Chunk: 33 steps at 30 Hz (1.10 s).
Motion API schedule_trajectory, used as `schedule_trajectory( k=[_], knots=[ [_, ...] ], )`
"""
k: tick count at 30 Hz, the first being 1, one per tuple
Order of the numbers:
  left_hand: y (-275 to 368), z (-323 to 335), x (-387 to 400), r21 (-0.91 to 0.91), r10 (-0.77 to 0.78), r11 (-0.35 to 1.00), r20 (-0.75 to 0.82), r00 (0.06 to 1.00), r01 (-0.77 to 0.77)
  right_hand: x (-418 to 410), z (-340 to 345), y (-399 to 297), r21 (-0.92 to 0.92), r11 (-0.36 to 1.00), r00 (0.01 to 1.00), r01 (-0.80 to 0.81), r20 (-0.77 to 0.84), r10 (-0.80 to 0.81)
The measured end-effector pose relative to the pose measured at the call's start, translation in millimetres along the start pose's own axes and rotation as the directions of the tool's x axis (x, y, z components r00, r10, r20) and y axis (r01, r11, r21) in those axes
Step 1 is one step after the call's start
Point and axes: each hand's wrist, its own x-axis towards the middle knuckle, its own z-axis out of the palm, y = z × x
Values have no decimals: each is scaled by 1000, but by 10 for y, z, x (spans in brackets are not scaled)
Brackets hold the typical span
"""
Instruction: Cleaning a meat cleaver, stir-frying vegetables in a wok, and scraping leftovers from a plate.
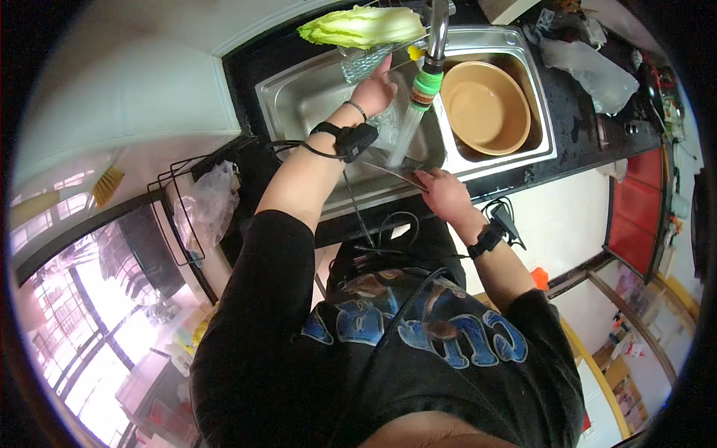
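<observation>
My right hand (446, 195) grips a flat, thin metal blade (400, 175), apparently a kitchen knife; its handle is hidden in the hand. Water (405, 137) runs down onto the blade from the tap's green-ringed nozzle (427, 89). Over the left basin of the steel sink (291, 106), my left hand (378, 92) reaches to the far side, fingers partly hidden. Close to its fingertips is a clear textured container (364, 63); whether they touch it is unclear. Above that lies a halved napa cabbage (364, 27).
In the right basin sits a tan round tub (487, 106). A plastic bag (591, 70) lies on the black counter (571, 131) at right. At left, another plastic bag (210, 201) hangs by a wire rack (180, 213). Cables (358, 207) dangle between my arms and the sink's front edge.
</observation>
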Motion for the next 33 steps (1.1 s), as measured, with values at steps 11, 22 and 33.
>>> schedule_trajectory(
  k=[11,22,33],
  knots=[
    [-289,-138,463,343,138,929,36,990,-142,32,-14,43,18,999,999,33,-26,-33],
    [-333,174,771,-387,66,910,-219,973,-149,103,45,74,38,999,999,-35,39,33],
    [-66,-201,676,109,276,958,-108,955,-264,127,-8,57,18,998,997,-57,56,56]
  ],
)
